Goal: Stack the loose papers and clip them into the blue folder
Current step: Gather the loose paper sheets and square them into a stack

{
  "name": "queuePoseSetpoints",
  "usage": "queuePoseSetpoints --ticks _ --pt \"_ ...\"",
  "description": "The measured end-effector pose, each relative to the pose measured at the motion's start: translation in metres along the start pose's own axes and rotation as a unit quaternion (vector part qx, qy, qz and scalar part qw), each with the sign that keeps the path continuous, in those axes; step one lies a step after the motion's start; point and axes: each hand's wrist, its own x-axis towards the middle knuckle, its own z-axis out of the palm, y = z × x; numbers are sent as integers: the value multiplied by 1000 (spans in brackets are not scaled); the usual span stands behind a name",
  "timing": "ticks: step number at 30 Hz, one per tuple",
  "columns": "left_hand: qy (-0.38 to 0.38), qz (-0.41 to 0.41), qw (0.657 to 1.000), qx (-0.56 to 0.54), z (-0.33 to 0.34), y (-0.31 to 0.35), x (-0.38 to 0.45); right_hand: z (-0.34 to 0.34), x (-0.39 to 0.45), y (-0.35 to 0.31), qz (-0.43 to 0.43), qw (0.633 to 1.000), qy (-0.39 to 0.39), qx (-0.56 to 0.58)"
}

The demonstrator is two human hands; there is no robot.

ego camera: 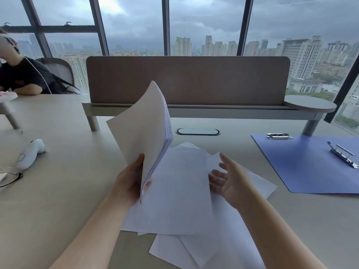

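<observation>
My left hand (129,183) grips the lower edge of a stack of white papers (143,129) and holds it tilted up off the desk. Several loose white sheets (180,195) lie fanned out flat beneath it. My right hand (231,179) hovers over the right side of those sheets, palm turned inward, fingers spread, holding nothing. The blue folder (307,167) lies open flat at the right of the desk. A metal clip (342,157) sits near its right edge, and a second metal clip (279,136) at its top left corner.
A brown divider panel (186,80) stands across the back of the desk, with a cable grommet (197,131) in front of it. A white device (31,154) and glasses (9,176) lie at the left. Another person (21,74) sits at the far left.
</observation>
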Motion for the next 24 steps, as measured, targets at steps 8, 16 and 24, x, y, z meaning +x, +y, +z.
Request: queuePoseSetpoints --ticks 8,16,24 --pt "63 94 985 134 7 -2 -2 6 -2 25 -164 877 -47 -449" --pt "40 141 968 203 12 5 -7 -13 2 1 -248 945 -25 -212" --pt "15 253 930 266 27 0 -10 -5 -24 -12 -292 944 -121 -91"
